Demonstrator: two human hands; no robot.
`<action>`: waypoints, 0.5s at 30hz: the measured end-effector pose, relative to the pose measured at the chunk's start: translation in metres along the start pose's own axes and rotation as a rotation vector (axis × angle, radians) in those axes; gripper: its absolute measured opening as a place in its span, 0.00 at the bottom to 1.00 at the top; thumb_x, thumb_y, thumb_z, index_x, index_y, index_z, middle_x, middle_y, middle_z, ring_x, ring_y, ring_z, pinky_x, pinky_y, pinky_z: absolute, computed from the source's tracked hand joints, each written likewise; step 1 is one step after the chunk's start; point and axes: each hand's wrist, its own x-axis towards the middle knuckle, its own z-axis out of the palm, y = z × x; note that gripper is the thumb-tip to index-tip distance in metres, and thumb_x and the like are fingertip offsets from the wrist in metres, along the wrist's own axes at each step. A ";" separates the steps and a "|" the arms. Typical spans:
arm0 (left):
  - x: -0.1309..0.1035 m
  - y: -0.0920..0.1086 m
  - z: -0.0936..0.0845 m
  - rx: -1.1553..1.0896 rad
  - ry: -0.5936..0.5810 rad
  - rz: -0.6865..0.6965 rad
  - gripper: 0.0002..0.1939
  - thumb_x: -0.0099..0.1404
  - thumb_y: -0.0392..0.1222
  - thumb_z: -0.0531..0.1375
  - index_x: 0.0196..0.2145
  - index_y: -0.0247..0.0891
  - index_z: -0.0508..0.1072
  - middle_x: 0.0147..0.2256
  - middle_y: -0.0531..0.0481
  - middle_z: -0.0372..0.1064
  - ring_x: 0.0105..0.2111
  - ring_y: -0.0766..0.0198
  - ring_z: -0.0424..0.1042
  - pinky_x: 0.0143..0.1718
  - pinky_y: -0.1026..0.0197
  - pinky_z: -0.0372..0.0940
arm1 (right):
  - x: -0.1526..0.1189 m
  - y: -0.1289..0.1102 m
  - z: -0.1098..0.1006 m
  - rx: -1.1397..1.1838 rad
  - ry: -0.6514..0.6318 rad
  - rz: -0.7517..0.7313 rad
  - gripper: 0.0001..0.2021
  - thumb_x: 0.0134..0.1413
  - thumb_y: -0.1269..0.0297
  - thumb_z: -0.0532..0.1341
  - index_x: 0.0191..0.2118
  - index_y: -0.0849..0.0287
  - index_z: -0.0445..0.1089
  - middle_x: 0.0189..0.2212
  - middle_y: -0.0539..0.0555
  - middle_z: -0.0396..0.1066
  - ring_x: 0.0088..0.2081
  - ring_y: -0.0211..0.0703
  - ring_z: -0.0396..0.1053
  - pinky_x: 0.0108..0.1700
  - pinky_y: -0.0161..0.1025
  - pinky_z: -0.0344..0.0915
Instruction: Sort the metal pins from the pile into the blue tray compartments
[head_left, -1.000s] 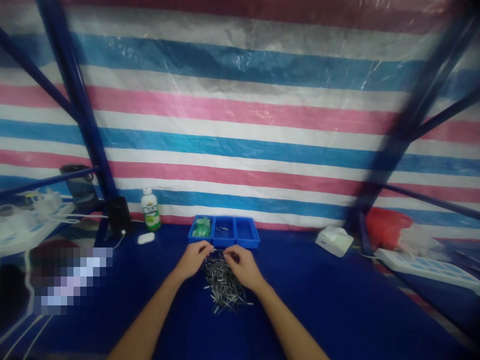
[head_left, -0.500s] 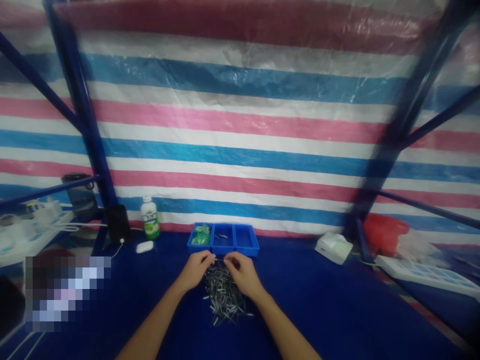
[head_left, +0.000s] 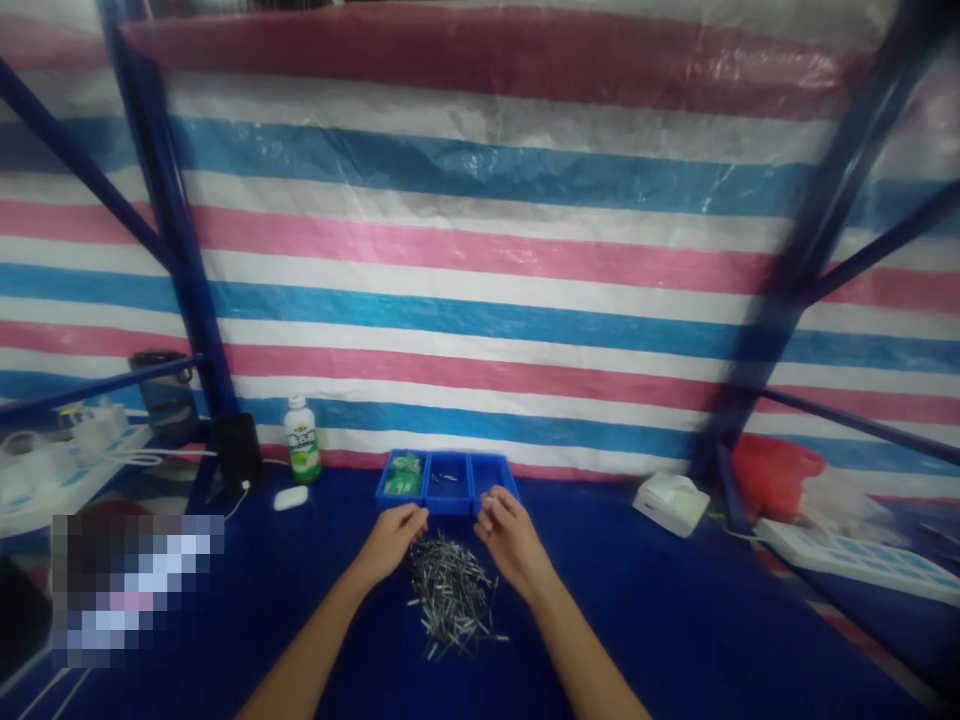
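Observation:
A heap of small silvery metal pieces [head_left: 454, 595] lies on the blue table [head_left: 645, 620]. At its upper left edge is my left hand [head_left: 394, 540], thumb and forefinger pinched together; anything between them is too small to make out. My right hand [head_left: 510, 535] is raised at the heap's upper right, in front of the right compartment of a blue three-part tray [head_left: 448, 507]. Its fingers are curled together at a small pale spot that I cannot identify. Green-and-white packets [head_left: 405, 474] fill the left compartment, and a few metal pieces [head_left: 444, 478] lie in the middle one.
Behind the tray hangs a striped sheet [head_left: 480, 380]. To the left stand a white-and-green bottle [head_left: 302, 440], a white case [head_left: 291, 497] and a black device [head_left: 237, 448]. On the right are a tissue pack [head_left: 671, 503], a power strip [head_left: 862, 560] and a red bag [head_left: 776, 475].
My hands have come apart. My right hand has moved right and slightly up, away from the thin piece held between both hands; my left hand has barely moved.

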 end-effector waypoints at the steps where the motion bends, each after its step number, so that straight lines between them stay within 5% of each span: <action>1: 0.000 -0.001 0.000 0.029 0.004 -0.004 0.24 0.64 0.59 0.54 0.26 0.35 0.71 0.23 0.52 0.67 0.26 0.63 0.66 0.31 0.63 0.60 | -0.002 -0.005 0.001 0.073 -0.006 0.016 0.15 0.44 0.60 0.72 0.35 0.53 0.67 0.30 0.47 0.64 0.24 0.33 0.56 0.29 0.34 0.58; 6: -0.002 -0.006 0.000 0.096 0.037 -0.004 0.22 0.64 0.58 0.54 0.27 0.36 0.72 0.23 0.53 0.67 0.25 0.65 0.64 0.30 0.64 0.59 | -0.009 -0.013 0.004 0.208 -0.071 0.112 0.11 0.48 0.60 0.70 0.31 0.56 0.67 0.25 0.46 0.61 0.25 0.33 0.57 0.30 0.33 0.59; 11: 0.003 -0.011 -0.002 0.113 0.101 -0.003 0.22 0.64 0.58 0.54 0.26 0.36 0.72 0.22 0.53 0.66 0.25 0.64 0.65 0.29 0.64 0.57 | -0.003 0.002 0.003 -0.008 0.010 0.244 0.16 0.47 0.59 0.69 0.20 0.59 0.64 0.18 0.47 0.59 0.21 0.33 0.57 0.25 0.32 0.56; 15: 0.002 -0.011 -0.003 0.167 0.118 -0.004 0.21 0.65 0.56 0.54 0.27 0.36 0.73 0.23 0.53 0.68 0.26 0.64 0.66 0.29 0.64 0.57 | -0.002 0.006 0.003 -0.085 0.129 0.294 0.14 0.49 0.54 0.67 0.37 0.59 0.73 0.30 0.52 0.72 0.23 0.33 0.63 0.25 0.31 0.57</action>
